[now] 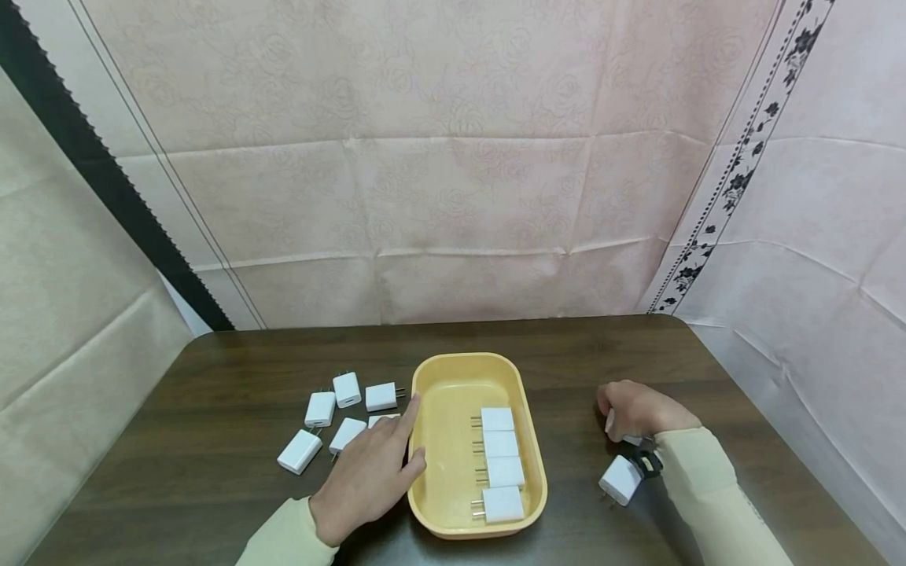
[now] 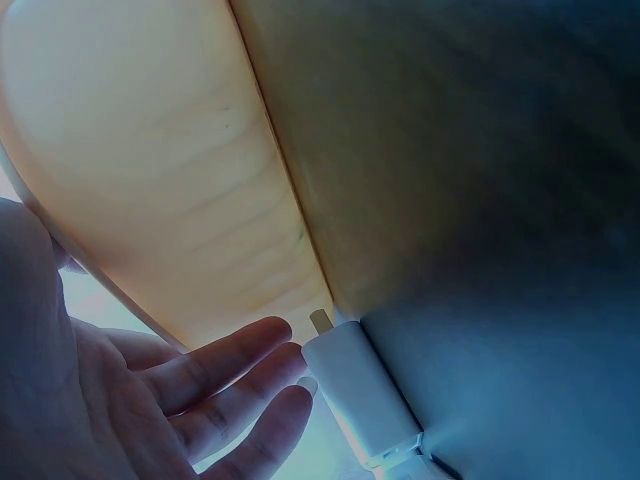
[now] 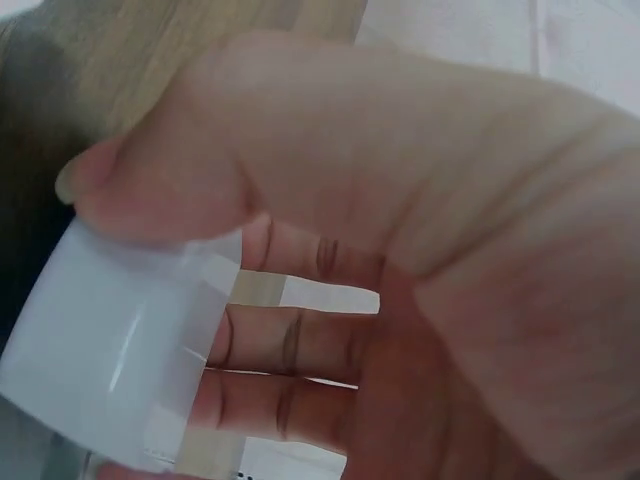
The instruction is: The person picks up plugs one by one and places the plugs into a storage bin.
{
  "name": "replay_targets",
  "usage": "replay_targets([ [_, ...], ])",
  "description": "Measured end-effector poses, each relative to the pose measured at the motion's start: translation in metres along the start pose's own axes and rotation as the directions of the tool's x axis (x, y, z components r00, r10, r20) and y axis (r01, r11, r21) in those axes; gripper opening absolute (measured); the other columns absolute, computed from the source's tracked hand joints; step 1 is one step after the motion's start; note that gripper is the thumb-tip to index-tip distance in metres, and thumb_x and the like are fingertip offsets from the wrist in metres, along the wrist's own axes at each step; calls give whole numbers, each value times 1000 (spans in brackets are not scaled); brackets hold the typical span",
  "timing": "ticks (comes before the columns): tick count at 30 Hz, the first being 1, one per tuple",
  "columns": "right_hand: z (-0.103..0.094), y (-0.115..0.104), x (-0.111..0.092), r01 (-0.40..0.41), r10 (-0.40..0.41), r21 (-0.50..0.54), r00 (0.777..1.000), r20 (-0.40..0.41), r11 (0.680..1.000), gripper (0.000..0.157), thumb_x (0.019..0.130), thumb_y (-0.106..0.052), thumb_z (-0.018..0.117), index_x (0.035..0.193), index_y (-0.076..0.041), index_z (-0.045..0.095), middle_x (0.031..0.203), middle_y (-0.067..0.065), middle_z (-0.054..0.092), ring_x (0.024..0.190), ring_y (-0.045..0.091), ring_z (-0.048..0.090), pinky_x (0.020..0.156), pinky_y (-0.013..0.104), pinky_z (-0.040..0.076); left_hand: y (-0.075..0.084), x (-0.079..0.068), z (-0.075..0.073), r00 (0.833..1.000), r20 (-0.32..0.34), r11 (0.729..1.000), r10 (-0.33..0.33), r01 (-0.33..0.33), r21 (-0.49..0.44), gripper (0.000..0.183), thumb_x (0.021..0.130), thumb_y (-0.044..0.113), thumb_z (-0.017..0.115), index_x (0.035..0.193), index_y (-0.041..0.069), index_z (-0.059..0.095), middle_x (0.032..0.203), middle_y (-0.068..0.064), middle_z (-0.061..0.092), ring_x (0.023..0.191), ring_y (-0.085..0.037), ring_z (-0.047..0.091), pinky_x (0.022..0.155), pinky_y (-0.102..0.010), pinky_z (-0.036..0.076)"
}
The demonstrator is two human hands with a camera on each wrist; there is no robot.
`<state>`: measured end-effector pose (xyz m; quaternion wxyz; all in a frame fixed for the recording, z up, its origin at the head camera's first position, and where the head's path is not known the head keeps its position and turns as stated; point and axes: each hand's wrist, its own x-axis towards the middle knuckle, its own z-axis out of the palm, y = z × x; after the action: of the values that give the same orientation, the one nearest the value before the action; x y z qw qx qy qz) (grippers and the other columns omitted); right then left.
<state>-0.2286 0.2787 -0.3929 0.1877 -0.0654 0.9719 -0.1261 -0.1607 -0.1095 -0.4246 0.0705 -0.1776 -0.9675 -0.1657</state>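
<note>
My left hand (image 1: pixel 375 475) lies at the left rim of a yellow plastic tray (image 1: pixel 467 368), its index finger extended along the edge and holding nothing. Close by its fingers in the left wrist view, a white charger plug (image 2: pixel 362 390) rests on the table. Out to the right, my right hand (image 1: pixel 640 410) is low over the table. The right wrist view has its thumb and fingers gripping a white charger plug (image 3: pixel 110 340); this one is mostly hidden in the head view. Inside the tray, several white plugs (image 1: pixel 501 445) form a column along the right side, prongs pointing left.
Several loose white plugs (image 1: pixel 299 451) are scattered left of the tray, some partly behind my left hand. Another plug (image 1: pixel 620 480) lies near my right wrist, beside the black wrist camera (image 1: pixel 646 462). Patterned cloth (image 1: pixel 467 196) hangs behind the dark wooden table (image 1: pixel 283 350).
</note>
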Motion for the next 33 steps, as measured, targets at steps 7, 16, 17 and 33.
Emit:
replay_targets([
  [7, -3, -6, 1, 36, -37, -49, 999, -21, 998, 33, 75, 1, 81, 103, -4, 65, 95, 9, 66, 78, 21, 59, 67, 36, 53, 0, 0, 0, 1000, 1, 1000, -4, 4, 7, 67, 97, 34, 57, 156, 9, 39, 119, -10, 70, 102, -20, 66, 87, -43, 52],
  [16, -8, -14, 1, 153, -154, -15, 983, -96, 988, 30, 75, -2, 81, 103, 0, 68, 97, 12, 67, 82, 22, 62, 72, 40, 56, 0, 0, 0, 1000, -10, 1000, 1, -1, 7, 66, 97, 33, 58, 155, 8, 40, 118, -10, 70, 103, -21, 66, 89, -44, 52],
  [17, -9, -15, 0, 166, -167, -11, 980, -107, 986, 31, 75, -3, 81, 104, 1, 68, 98, 12, 66, 83, 22, 61, 73, 41, 56, 0, 0, 0, 1000, -9, 1000, 0, 0, 5, 66, 97, 33, 58, 155, 8, 40, 118, -10, 70, 103, -21, 66, 89, -44, 52],
  [33, -15, -31, -11, 344, -333, -24, 889, -314, 939, 26, 87, -23, 79, 96, -2, 66, 83, 2, 62, 72, 12, 52, 61, 25, 48, -1, 1, 3, 1000, -1, 1000, -7, 7, 9, 67, 98, 37, 57, 156, 8, 40, 117, -9, 71, 102, -20, 66, 89, -44, 52],
])
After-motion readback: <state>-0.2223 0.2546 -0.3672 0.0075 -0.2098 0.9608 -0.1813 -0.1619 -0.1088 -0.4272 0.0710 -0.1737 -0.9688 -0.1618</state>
